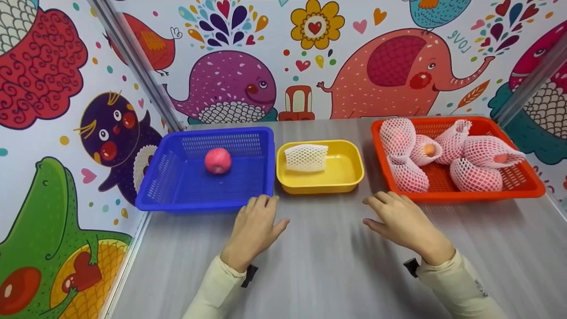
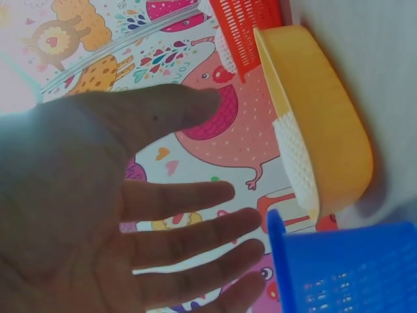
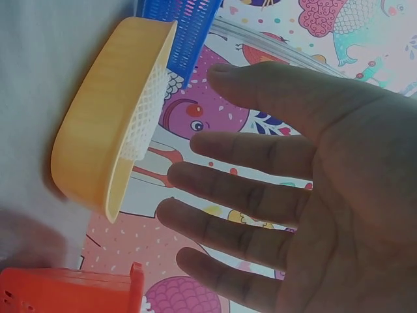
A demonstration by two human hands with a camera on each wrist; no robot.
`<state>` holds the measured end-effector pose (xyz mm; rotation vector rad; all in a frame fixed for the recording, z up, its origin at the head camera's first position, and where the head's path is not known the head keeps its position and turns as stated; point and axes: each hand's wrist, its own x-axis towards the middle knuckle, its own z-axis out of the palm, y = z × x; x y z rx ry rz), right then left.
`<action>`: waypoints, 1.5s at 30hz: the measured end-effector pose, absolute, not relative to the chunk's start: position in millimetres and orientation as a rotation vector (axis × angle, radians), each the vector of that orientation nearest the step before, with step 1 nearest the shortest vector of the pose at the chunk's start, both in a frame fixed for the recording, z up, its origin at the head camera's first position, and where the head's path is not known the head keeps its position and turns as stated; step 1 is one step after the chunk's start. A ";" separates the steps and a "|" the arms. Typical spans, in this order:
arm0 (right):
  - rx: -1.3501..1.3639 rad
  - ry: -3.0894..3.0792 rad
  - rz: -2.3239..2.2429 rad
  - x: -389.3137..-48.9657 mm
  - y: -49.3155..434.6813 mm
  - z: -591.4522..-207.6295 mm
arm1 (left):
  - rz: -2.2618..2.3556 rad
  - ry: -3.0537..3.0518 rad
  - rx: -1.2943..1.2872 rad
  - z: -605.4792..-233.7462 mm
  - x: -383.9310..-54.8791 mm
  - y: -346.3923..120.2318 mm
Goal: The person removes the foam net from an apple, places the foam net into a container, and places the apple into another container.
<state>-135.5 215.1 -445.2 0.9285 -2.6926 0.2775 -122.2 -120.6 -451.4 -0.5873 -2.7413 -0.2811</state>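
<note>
Fingers are extended on the left hand and the right hand; nothing is gripped. Near the right hand, netted fruits are contained in a red basket. Moderate weight, firm flesh and easy bruising are to be expected; the soft netting may slip. Each fruit should be cupped around its middle, unsqueezed.

Place: small walled booth, laid out as a work station; type of building around it cannot be told. Back wall and left wall: white, printed with cartoon animals and hearts. Corners: metal strips. Surface: grey table. Fittings, in a row: blue basket, yellow tub, red basket.
</note>
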 end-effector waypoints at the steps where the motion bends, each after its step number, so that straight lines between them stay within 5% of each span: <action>1: 0.921 -2.696 0.280 -135.1 217.1 -444.3 | -0.285 -2.745 -0.596 -450.8 -123.8 -118.1; 31: 0.540 -2.883 0.295 -121.8 299.9 -402.9 | -0.298 -2.748 -0.952 -433.3 -149.8 -3.3; 45: 0.169 -3.084 0.372 -200.5 392.0 -379.7 | -0.203 -2.650 -0.978 -441.5 -144.6 -0.3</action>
